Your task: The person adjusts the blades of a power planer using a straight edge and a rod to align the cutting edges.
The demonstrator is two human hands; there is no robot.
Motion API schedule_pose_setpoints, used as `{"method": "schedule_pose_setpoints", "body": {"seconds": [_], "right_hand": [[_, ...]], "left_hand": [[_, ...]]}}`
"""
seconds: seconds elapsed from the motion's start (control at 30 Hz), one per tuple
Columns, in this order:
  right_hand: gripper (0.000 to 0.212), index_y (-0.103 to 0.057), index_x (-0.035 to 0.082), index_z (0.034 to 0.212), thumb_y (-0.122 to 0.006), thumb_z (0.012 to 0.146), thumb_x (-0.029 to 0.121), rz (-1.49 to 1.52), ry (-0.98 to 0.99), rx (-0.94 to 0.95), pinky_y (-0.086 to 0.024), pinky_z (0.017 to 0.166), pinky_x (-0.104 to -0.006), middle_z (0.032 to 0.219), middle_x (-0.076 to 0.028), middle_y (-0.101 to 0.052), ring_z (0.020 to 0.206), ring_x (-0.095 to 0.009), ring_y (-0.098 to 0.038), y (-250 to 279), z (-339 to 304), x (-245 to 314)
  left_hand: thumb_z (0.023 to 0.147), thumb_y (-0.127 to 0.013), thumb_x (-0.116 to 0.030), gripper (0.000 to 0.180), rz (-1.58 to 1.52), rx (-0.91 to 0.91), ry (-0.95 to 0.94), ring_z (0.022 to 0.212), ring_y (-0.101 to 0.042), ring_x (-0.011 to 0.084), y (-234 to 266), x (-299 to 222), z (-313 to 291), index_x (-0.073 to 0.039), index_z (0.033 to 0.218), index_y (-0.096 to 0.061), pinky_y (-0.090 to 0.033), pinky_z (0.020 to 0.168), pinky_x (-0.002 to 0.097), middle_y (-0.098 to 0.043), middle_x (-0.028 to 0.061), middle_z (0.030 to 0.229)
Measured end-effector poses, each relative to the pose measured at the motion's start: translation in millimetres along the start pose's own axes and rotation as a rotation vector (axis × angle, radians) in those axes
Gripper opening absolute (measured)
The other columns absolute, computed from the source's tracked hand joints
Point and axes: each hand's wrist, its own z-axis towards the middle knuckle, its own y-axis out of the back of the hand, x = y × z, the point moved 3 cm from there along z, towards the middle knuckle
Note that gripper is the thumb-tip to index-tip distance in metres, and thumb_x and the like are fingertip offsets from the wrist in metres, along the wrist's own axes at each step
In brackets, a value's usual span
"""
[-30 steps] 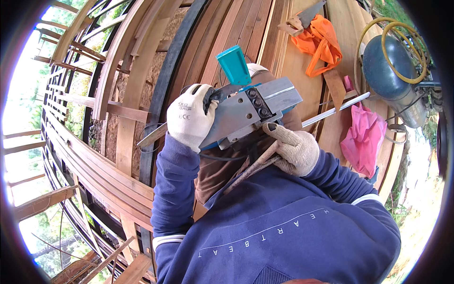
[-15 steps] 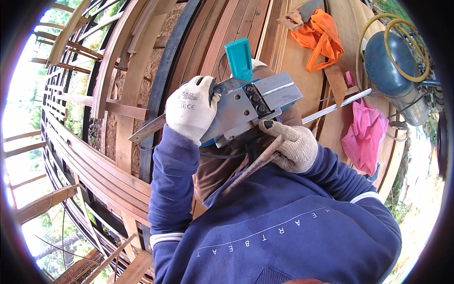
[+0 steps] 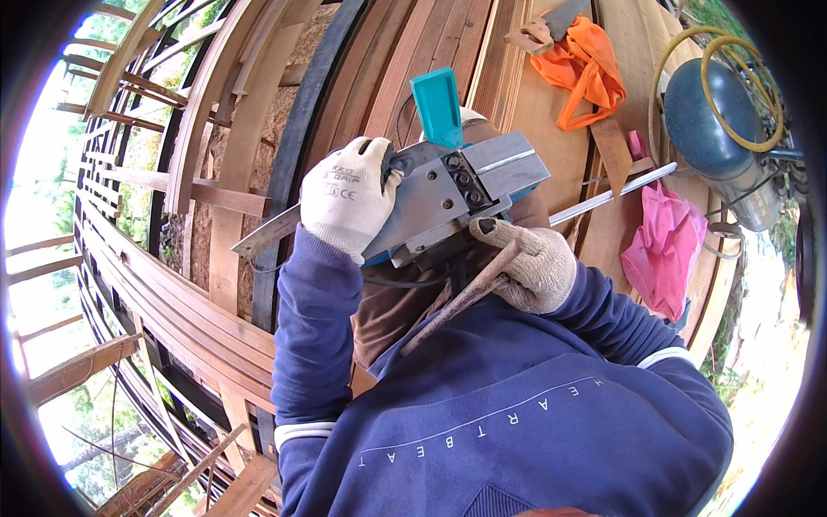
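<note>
An electric planer (image 3: 431, 194) with a teal guard (image 3: 438, 103) lies over my lap, its metal sole and dark cutter drum (image 3: 463, 179) facing up. My left hand (image 3: 349, 198), in a white knitted glove, is closed at the planer's left end. From beneath that hand a flat grey metal strip (image 3: 267, 233) sticks out to the left; whether the fingers grip it too is hidden. My right hand (image 3: 538, 267), also gloved, is closed round a slim wooden stick (image 3: 461, 297), its dark-tipped thumb or finger beside the drum's near edge.
Long timber boards (image 3: 413, 60) run away beneath me. At the far right lie a handsaw (image 3: 534, 36), an orange cloth (image 3: 590, 73) and a pink cloth (image 3: 663, 250). A dark tank (image 3: 711, 108) with a yellow hose (image 3: 706, 77) stands beyond. Timber framing (image 3: 198, 198) lies left.
The planer and both hands have shifted very slightly, and the metal strip's end has edged left. Both hands keep their hold.
</note>
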Motion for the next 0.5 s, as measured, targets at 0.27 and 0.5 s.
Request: {"method": "schedule_pose_setpoints", "body": {"seconds": [0.27, 0.5], "right_hand": [[0.030, -0.066, -0.002, 0.093, -0.074, 0.067, 0.009, -0.018, -0.009, 0.002, -0.058, 0.074, -0.0400, 0.131, -0.025, -0.059, 0.088, -0.036, -0.070, -0.1, 0.2, 1.2], [0.027, -0.068, 0.002, 0.094, -0.075, 0.070, 0.011, -0.028, -0.009, -0.002, -0.058, 0.074, -0.0396, 0.128, -0.025, -0.061, 0.088, -0.036, -0.070, -0.5, -0.1, 1.4]], "left_hand": [[0.080, -0.072, -0.018, 0.025, 0.010, 0.001, -0.002, 0.087, -0.067, 0.0320, -3.1, 0.6, 0.0, -0.010, 0.103, -0.064, -0.053, 0.075, 0.0413, -0.066, 0.0098, 0.095], [0.081, -0.071, -0.019, 0.024, 0.015, 0.008, 0.004, 0.087, -0.067, 0.0322, -2.2, -1.1, 0.0, -0.010, 0.102, -0.064, -0.053, 0.074, 0.0416, -0.066, 0.0100, 0.095]]}}
